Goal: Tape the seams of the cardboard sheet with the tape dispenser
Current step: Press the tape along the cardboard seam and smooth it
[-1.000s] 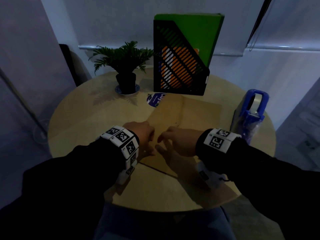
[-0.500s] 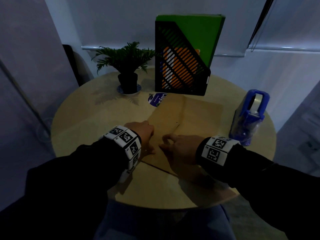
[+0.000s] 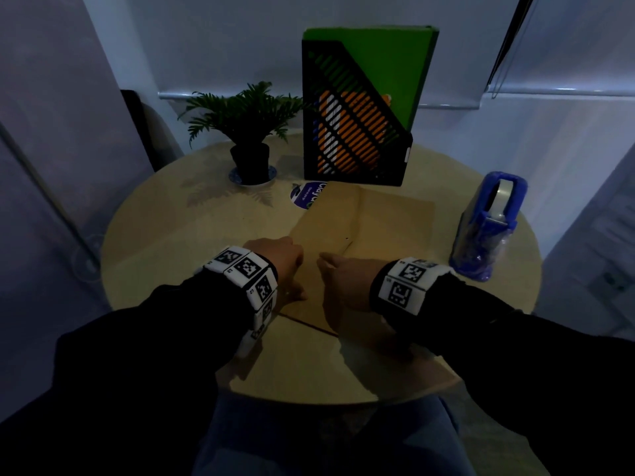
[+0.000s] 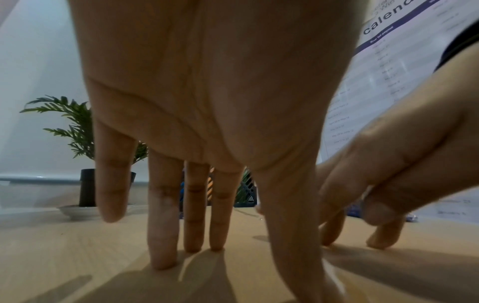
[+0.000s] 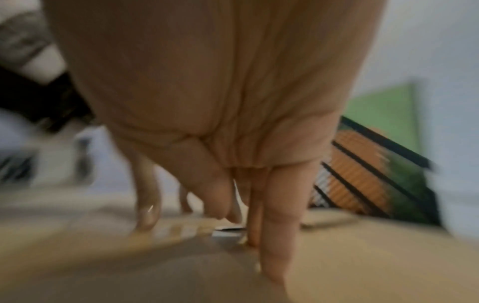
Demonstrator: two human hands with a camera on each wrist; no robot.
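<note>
A brown cardboard sheet (image 3: 388,228) lies flat on the round table, with a crease and a short slit near its middle. My left hand (image 3: 287,266) presses on the sheet's left part with straight fingers (image 4: 191,225). My right hand (image 3: 338,280) is just to its right, with its bent fingertips (image 5: 272,246) touching the cardboard (image 5: 362,256); that view is blurred. Neither hand holds anything that I can make out. The blue tape dispenser (image 3: 491,228) stands upright at the table's right side, apart from both hands.
A potted plant (image 3: 249,132) and a black file holder (image 3: 350,132) with a green folder stand at the back of the table. A round blue sticker (image 3: 305,195) lies by the sheet's far left corner. The table's near edge (image 3: 343,400) is close to my body.
My right hand has shifted slightly on the cardboard and its wrist has turned. The left hand has stayed pressed in place. The dispenser has not moved.
</note>
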